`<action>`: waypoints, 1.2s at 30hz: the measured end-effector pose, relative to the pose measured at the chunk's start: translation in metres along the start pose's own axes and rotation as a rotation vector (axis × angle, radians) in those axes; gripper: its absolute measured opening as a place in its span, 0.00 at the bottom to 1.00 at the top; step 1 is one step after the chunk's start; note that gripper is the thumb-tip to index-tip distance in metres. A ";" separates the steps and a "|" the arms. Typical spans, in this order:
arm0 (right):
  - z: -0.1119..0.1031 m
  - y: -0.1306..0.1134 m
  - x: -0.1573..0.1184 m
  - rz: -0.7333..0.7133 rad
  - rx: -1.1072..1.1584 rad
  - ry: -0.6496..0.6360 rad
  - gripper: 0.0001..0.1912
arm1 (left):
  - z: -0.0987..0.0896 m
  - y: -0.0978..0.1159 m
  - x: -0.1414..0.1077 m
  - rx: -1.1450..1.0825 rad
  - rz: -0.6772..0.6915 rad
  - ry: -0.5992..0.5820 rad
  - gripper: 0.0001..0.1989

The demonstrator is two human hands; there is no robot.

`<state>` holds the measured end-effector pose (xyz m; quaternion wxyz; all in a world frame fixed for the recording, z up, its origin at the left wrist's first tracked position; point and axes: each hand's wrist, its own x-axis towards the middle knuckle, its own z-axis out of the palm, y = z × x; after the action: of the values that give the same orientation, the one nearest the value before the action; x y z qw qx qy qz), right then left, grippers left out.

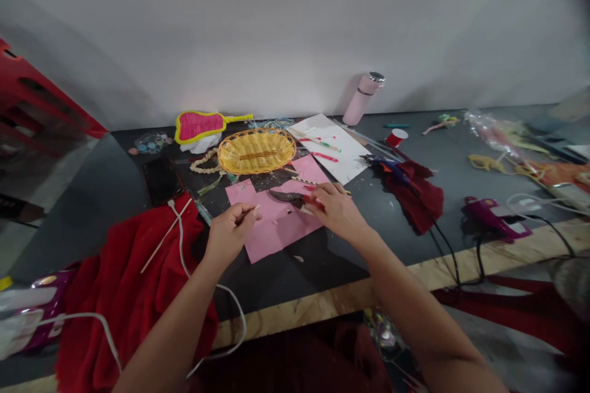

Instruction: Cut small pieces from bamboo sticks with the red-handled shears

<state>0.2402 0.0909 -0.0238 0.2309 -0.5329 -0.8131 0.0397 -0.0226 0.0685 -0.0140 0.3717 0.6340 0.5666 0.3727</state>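
Observation:
My left hand (234, 226) is closed in a pinch over the left part of a pink paper sheet (265, 239). A tiny pale bit shows at its fingertips, too small to name. My right hand (338, 212) is wrapped around pruning shears with red handles, above the sheet's right side. The dark curved blade (284, 196) of the shears points left towards my left hand, with a gap between them. Small scraps lie on the pink paper. Just beyond it stands a yellow wicker basket (256, 152). A striped stick (304, 180) lies by my right hand.
A red cloth (133, 258) with a white cable covers the left front, near a phone (162, 179). White paper (322, 141) with thin sticks lies behind. A pink bottle (362, 99), a red thread spool (395, 137), a dark red cloth (415, 193) and a purple device (495, 219) are to the right.

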 end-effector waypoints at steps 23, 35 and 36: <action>-0.001 -0.031 0.012 0.253 1.148 -0.157 0.15 | 0.000 0.002 0.002 -0.083 -0.050 0.053 0.14; 0.020 -0.026 -0.001 -0.192 0.082 -0.185 0.24 | -0.002 0.005 -0.001 -0.334 -0.110 0.159 0.11; 0.020 -0.028 -0.002 -0.188 0.043 -0.204 0.24 | -0.002 0.005 -0.001 -0.337 -0.105 0.166 0.11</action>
<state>0.2088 0.0811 -0.0339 0.1610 -0.4426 -0.8776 0.0893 -0.0218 0.0673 -0.0086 0.4436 0.4996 0.5571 0.4933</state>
